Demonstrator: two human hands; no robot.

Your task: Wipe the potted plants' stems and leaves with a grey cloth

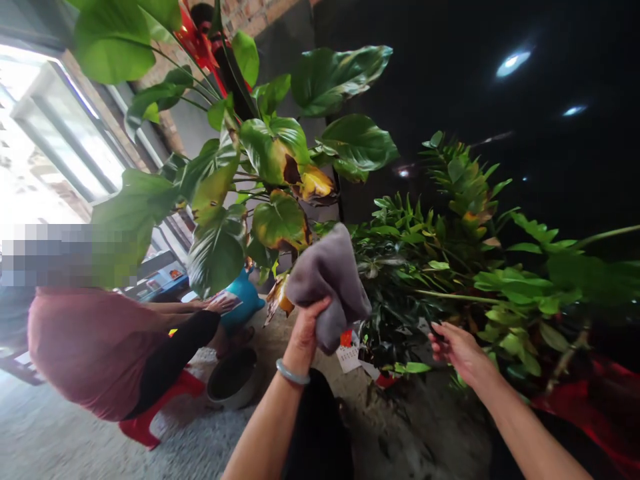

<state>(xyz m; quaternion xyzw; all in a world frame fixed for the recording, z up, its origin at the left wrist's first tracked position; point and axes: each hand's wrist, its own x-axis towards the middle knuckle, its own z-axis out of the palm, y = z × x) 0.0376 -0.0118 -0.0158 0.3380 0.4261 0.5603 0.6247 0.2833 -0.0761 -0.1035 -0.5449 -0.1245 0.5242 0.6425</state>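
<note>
below the big leaves, left hand (306,333) clamps a grey cloth (327,280); right hand (457,348) pinches a dark stem (434,327).

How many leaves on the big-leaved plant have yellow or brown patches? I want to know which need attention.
3 clearly: one yellowed leaf at centre, a blotched one just below it, and one beside the grey cloth held in the left hand. Others may be hidden.

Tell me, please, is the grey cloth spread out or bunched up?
Bunched up: the grey cloth hangs in folds, clutched in the left hand.
</note>
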